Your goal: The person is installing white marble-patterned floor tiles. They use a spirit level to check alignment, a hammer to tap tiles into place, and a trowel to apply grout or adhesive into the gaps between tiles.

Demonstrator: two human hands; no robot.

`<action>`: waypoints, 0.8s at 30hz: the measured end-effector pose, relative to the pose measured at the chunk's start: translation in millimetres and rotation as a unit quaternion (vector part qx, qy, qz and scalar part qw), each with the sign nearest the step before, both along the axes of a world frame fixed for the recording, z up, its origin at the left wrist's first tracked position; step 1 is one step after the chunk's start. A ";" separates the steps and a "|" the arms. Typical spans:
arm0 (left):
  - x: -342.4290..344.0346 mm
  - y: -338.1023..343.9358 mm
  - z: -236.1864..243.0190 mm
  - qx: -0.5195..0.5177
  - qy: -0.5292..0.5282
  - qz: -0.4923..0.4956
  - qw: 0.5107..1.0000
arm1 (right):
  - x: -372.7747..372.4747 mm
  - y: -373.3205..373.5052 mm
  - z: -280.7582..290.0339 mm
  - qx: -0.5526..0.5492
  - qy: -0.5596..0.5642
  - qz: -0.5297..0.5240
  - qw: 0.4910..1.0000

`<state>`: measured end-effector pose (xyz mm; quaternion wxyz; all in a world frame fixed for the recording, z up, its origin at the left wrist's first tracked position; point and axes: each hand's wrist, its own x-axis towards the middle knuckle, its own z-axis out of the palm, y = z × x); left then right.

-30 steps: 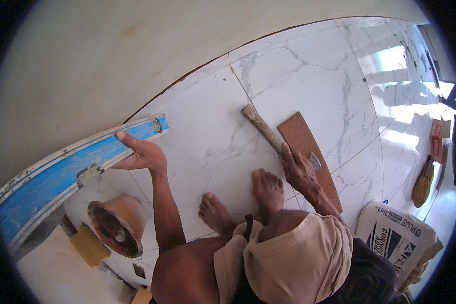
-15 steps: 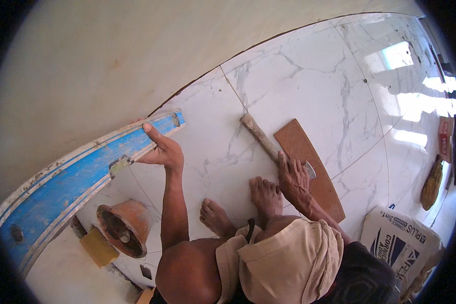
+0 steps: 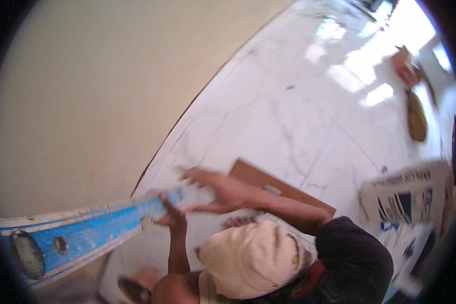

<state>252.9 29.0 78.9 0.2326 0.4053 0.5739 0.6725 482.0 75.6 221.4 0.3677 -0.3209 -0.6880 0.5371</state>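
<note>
My left hand [image 3: 172, 216] holds a scuffed blue spirit level [image 3: 88, 240] with pale edges, which stretches to the left edge beside the wall. My right hand [image 3: 206, 187] is raised just above the level's far end, fingers spread and blurred by motion. A brown rectangular board [image 3: 304, 198] lies on the floor, partly behind my right arm, with the metal head [image 3: 271, 190] of a wooden-handled tool showing on it; the handle is hidden.
A cream wall [image 3: 96, 96] borders the marble-patterned tiles [image 3: 258, 96]. Paper bags [image 3: 400, 197] lie at the right, with a yellow-brown elongated object [image 3: 416, 116] and a red piece [image 3: 405, 66] farther back. An orange conical container [image 3: 147, 278] is by my left leg.
My right hand has left the wooden handle, opened and risen leftward toward the level. The level sits lower in the picture, and the view has swung, blurring the scene.
</note>
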 end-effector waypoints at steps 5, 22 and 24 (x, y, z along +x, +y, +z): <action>61.4 17.5 49.1 -0.009 0.074 -0.166 0.983 | -4.5 13.6 52.1 0.103 0.055 -0.018 0.993; 89.8 75.0 81.7 -0.166 0.270 -0.499 0.807 | 211.7 -20.6 -16.3 0.005 -0.340 -0.664 0.666; 90.1 81.8 67.3 -0.194 0.246 -0.500 0.807 | 224.5 -42.4 -24.4 -0.098 -0.383 -0.620 0.677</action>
